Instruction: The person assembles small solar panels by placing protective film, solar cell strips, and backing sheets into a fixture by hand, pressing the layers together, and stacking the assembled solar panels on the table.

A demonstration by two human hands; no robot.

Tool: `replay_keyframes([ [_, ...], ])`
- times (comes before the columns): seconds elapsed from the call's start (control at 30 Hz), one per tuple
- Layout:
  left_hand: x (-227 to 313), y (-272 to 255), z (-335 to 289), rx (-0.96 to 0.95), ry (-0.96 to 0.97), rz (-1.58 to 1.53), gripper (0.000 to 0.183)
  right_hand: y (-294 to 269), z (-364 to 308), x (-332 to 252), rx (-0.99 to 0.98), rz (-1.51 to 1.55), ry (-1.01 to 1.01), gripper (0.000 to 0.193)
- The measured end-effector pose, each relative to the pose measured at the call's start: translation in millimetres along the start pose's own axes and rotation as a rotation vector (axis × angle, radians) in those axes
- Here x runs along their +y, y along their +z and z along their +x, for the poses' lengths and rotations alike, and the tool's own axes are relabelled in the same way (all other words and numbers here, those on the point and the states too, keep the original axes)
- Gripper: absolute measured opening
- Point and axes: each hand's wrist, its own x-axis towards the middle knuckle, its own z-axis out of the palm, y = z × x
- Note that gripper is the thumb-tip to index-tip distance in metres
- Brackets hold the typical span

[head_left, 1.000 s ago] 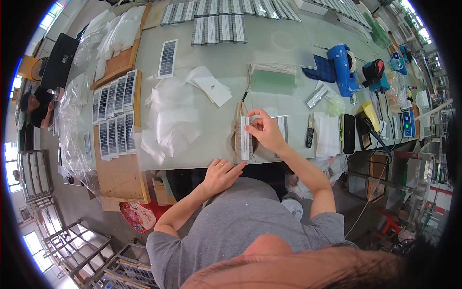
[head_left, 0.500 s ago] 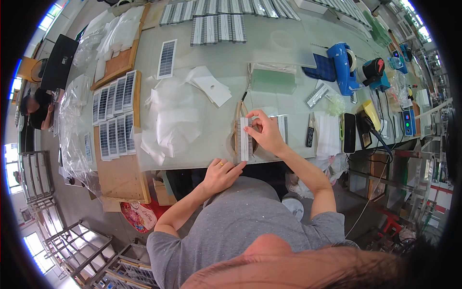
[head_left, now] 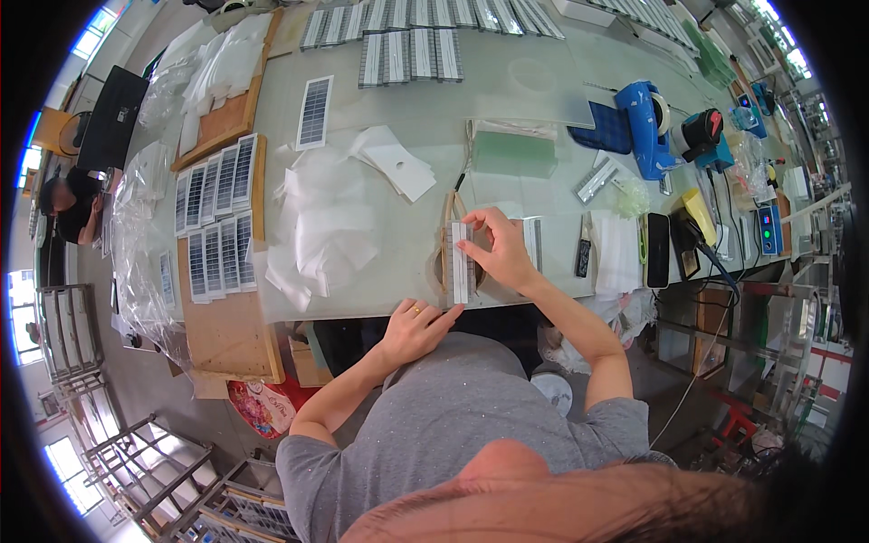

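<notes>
A slim grey panel with pale lengthwise strips (head_left: 460, 276) lies near the table's front edge, its long side pointing away from me. My right hand (head_left: 501, 252) comes over it from the right. Thumb and forefinger are curled in a pinch at the panel's far part, the thumb touching its face. At the table edge, my left hand (head_left: 415, 333) rests palm down with one digit stretched to the panel's near end and a ring on another finger. Beneath and around the panel shows a brown rounded holder (head_left: 444, 249), mostly covered.
White sheets (head_left: 330, 231) lie left of the panel, beside small solar panels (head_left: 217, 258) on a brown board. Beyond it sits a greenish block (head_left: 514, 152). To the right are a blue tape dispenser (head_left: 644, 131), a phone (head_left: 657, 251) and cables. Similar strip panels (head_left: 412, 56) line the back.
</notes>
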Motion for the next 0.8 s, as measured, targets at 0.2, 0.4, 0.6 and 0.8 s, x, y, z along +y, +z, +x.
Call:
replay_keyframes([
  [0.2, -1, 0, 0, 0.005, 0.014, 0.0, 0.044, 5, 0, 14, 0.039, 0.006, -0.019, 0.033],
  [0.4, -3, 1, -1, 0.009, 0.029, 0.017, 0.047, 0, 1, 6, -0.025, -0.046, 0.071, 0.036],
  [0.6, -3, 0, -1, 0.012, 0.037, 0.014, 0.048, -3, 0, 3, -0.044, -0.075, 0.101, 0.035],
  [0.8, -4, 1, -1, 0.012, 0.04, 0.013, 0.049, -3, 0, 5, -0.011, -0.135, 0.056, 0.034],
])
